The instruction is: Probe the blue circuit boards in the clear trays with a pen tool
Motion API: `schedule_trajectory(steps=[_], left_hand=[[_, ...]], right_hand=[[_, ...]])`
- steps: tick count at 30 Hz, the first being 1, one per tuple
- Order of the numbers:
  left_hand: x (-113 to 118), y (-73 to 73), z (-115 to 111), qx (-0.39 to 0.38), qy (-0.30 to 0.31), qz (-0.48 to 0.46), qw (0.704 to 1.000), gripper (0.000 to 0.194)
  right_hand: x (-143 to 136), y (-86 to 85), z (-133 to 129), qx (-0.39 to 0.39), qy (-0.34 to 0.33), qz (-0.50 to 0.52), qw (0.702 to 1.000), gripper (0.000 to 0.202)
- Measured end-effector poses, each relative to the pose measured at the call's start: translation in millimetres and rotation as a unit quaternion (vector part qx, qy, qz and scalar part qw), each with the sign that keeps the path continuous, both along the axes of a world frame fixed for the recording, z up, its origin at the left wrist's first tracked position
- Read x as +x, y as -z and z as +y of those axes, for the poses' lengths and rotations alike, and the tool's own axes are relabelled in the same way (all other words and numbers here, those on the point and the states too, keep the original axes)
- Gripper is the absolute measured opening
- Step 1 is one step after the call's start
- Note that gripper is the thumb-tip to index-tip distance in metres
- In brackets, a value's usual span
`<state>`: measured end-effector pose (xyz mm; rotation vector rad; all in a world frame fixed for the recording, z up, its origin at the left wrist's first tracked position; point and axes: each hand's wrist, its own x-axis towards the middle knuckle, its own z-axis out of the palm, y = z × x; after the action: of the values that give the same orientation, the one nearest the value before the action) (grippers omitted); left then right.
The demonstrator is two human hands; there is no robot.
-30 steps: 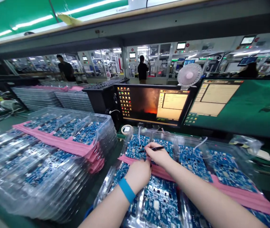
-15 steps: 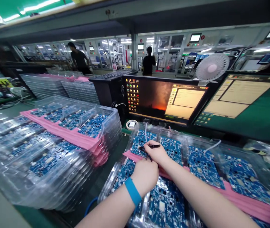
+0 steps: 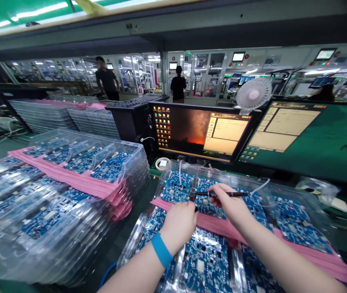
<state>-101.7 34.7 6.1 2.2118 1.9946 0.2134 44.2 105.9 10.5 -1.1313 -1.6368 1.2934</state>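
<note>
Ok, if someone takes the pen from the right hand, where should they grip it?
The pen is likely best pinched at its right end, coming from the right: it lies nearly level, and that end extends past where the right hand grips.

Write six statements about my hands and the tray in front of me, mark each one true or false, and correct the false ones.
1. The right hand holds a black pen. True.
2. A blue wristband circles the wrist of the left hand. True.
3. The black pen stands upright. False: it is held nearly level.
4. A pink strip runs across the circuit boards in the clear tray. True.
5. The circuit boards are red. False: they are blue.
6. The right wrist wears a band as well. False: it is bare.
</note>
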Motion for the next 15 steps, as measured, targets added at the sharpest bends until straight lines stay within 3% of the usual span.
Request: schedule_trajectory(steps=[6,10,15], left_hand=[[5.6,-7.5,-1.6,0.019,0.004,-0.114,0.993,0.020],[5.6,-5.5,-1.2,0.011,-0.019,-0.145,0.989,0.018],[4.3,-3.6,-1.2,0.042,-0.004,-0.168,0.985,0.016]], right_hand=[[34.6,2.7,-20.5,-0.117,0.029,0.171,0.978,0.044],[35.9,5.3,-23.1,-0.137,0.028,0.198,0.970,0.046],[31.3,8.7,-23.1,-0.129,0.015,0.193,0.973,0.043]])
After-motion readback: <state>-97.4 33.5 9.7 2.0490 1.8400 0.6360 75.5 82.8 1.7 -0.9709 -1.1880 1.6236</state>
